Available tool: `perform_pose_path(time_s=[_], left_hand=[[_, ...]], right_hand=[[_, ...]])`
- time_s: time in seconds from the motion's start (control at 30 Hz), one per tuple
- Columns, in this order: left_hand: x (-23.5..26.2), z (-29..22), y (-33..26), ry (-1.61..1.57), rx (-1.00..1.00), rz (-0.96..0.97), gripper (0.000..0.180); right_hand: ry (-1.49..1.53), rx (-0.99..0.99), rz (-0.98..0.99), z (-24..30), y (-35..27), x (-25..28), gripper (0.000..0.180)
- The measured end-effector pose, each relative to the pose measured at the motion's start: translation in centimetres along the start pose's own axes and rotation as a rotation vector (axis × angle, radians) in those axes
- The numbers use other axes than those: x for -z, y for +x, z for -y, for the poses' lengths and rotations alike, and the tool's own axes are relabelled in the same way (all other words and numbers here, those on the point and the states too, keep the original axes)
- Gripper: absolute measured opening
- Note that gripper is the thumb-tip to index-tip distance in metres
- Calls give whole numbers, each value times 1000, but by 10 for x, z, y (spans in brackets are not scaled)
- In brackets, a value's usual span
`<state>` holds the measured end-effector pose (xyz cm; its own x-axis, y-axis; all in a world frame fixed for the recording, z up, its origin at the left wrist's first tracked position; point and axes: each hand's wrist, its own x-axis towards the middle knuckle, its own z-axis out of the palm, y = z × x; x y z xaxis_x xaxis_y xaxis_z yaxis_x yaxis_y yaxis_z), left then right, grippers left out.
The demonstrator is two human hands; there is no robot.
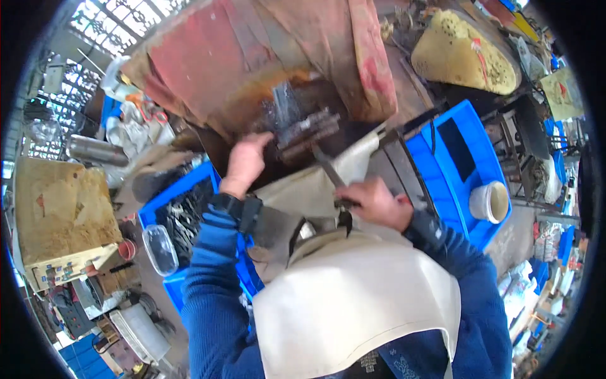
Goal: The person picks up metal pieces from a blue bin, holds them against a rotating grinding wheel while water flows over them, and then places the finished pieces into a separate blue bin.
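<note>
My right hand [379, 202] is closed round the near end of a narrow flat metal strip [327, 167], dark and blade-like. Its far end points up and left toward a dark, soot-stained opening with a grey metal block [309, 129] inside. My left hand [246, 161] reaches to the left side of this opening, fingers bent toward the block. Blur and shadow hide whether those fingers hold anything. Reddish, stained cloth [208, 57] drapes over and around the opening. A cream apron [353, 297] covers my front and lap, its upper edge reaching the opening.
At my left, a blue bin [211, 170] holds many dark metal pieces, with a clear plastic tub [160, 250] at its edge. To the right stands a blue crate [435, 158] with a white bucket [489, 202]. A worn yellow foam block [464, 54] lies at the far right.
</note>
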<state>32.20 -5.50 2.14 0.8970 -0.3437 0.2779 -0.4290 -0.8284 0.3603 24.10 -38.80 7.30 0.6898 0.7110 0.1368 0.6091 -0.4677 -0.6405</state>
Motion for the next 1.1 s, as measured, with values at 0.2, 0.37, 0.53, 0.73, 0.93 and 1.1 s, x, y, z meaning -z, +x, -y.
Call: perform_pose_path(time_s=[0.2,0.37,0.53,0.73,0.93,1.1], left_hand=[[24,-19,-44,-229,316,-346,22],[16,-40,-71,-188,359,-298,21],[13,-50,-78,20,335,-220,21],[10,-51,-81,-25,331,-271,23],[11,-47,-77,-10,326,-272,24],[13,-48,-77,-6,345,-244,23]], right_hand=[[47,133,-389,3,90,28,36],[76,62,-414,4,172,55,31],[36,24,-424,-5,243,71,32],[24,-56,-378,-15,295,76,32],[8,-102,-379,-27,316,77,30],[50,-85,-392,-44,332,71,29]])
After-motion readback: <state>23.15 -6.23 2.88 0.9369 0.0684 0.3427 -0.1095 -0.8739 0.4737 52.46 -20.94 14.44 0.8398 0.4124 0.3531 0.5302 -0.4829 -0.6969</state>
